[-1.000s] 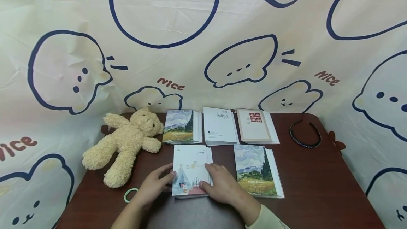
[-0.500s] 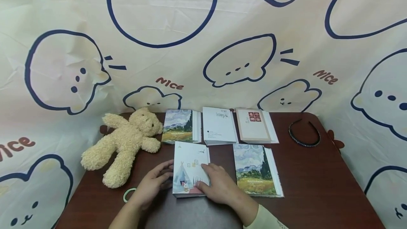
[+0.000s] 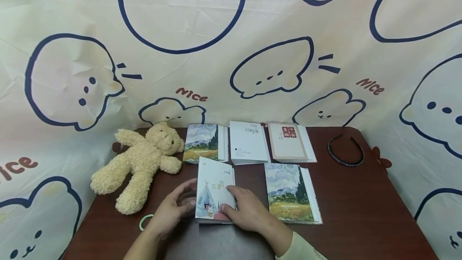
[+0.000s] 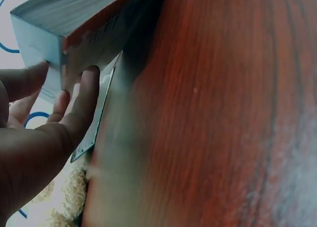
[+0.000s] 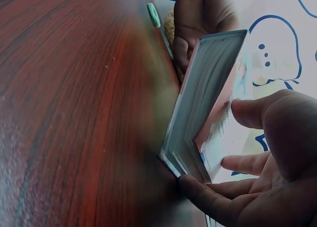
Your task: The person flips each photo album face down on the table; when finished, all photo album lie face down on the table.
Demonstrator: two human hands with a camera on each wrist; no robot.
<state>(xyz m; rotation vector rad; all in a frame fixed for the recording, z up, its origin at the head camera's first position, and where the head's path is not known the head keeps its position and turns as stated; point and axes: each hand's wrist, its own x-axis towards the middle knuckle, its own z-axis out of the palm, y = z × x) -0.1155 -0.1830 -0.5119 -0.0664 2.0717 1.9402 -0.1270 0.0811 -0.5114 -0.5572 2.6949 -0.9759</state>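
A white photo album (image 3: 213,191) with a blue tent drawn on its cover stands tilted at the front middle, its spine side raised off the table. My left hand (image 3: 175,210) holds the spine; in the left wrist view the thumb presses the spine (image 4: 37,43) and the other fingers reach under the back cover. On the opposite side my right hand (image 3: 249,210) grips the fore edge, thumb and index finger on the front cover. The page edges (image 5: 210,71) show in the right wrist view, with the lower cover corner down at the table.
Behind stand a landscape-painting album (image 3: 202,143), a white album (image 3: 249,143) and a beige one (image 3: 288,143). Another landscape album (image 3: 290,193) lies right of my right hand. A teddy bear (image 3: 140,167), green ring (image 3: 144,222) and black headband (image 3: 346,161) lie on the table (image 3: 368,220).
The tent album has gone from nearly flat to tilted, its spine side rising and its cover turning toward the right. Both hands stay at its sides, the right shifting slightly left.
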